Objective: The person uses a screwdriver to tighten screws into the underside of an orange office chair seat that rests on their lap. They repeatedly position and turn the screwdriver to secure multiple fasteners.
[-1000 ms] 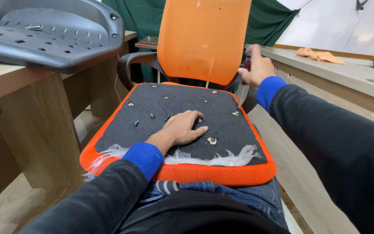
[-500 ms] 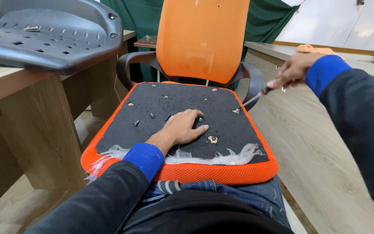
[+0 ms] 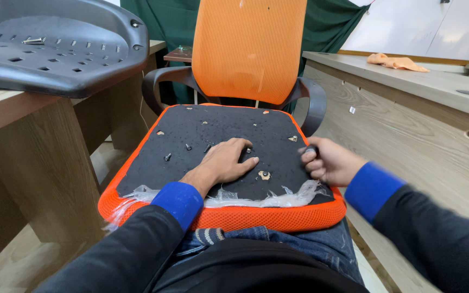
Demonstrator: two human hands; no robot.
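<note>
Green curtain hangs at the back, whiteboard at upper right, light wood all around. Orange seat cushion lies flipped, black underside facing up, resting on the person's lap, denim visible under its near edge. Left hand lies flat on the black underside near its middle, fingers spread and open, palm down, gripping nothing. Small dark screws sit loose on the fabric just left of that hand, a few more near the fingertips; exact count not readable. Pale torn patch sits on the underside just below the left hand's fingertips, between the two hands. Right hand is closed in a fist at the cushion's right edge, wrapped around a small dark object; only its tip shows above the fingers, can't tell what it is. Fist touches or nearly touches the orange rim, can't tell which. Clear plastic wrap, torn and bunched, runs along the near edge of the black panel. Both sleeves are black with blue cuffs. Orange mesh chair back with black armrests stands right behind the cushion. Left table carries a grey plastic seat shell with a screw lying in it. Right table holds an orange cloth, well away from both hands.
</note>
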